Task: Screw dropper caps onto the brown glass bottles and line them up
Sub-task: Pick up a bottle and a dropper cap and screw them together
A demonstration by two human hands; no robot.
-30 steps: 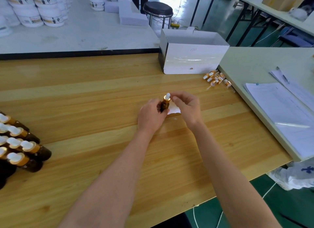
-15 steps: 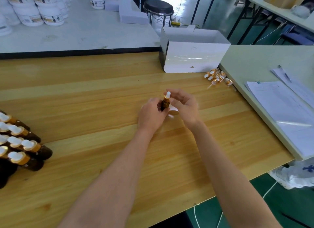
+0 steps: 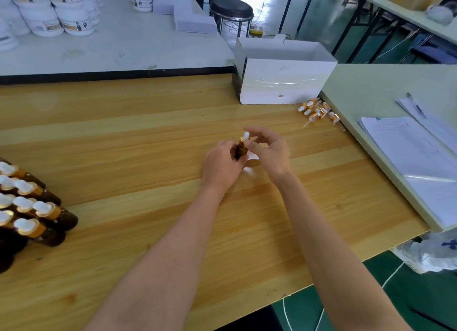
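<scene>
At the middle of the wooden table [image 3: 123,138] my left hand [image 3: 223,166] grips a small brown glass bottle [image 3: 240,150], held upright. A dropper cap [image 3: 244,137] with a gold collar and white bulb sits on its neck. My right hand [image 3: 268,149] pinches that cap with thumb and fingertips. Most of the bottle is hidden by my fingers. Several capped brown bottles [image 3: 32,212] lie in rows at the table's left edge. A small heap of loose dropper caps [image 3: 317,111] lies at the far right of the table.
An open white cardboard box [image 3: 284,80] stands behind the caps. A pale green table [image 3: 366,88] with stacked papers [image 3: 418,157] and a pen adjoins on the right. White tubs [image 3: 57,14] crowd the grey bench behind. A black stool [image 3: 231,9] stands beyond.
The bottle stays between my hands in nearly the same spot. My right fingers have shifted round the cap, as in turning it. My left hand has kept its grip.
</scene>
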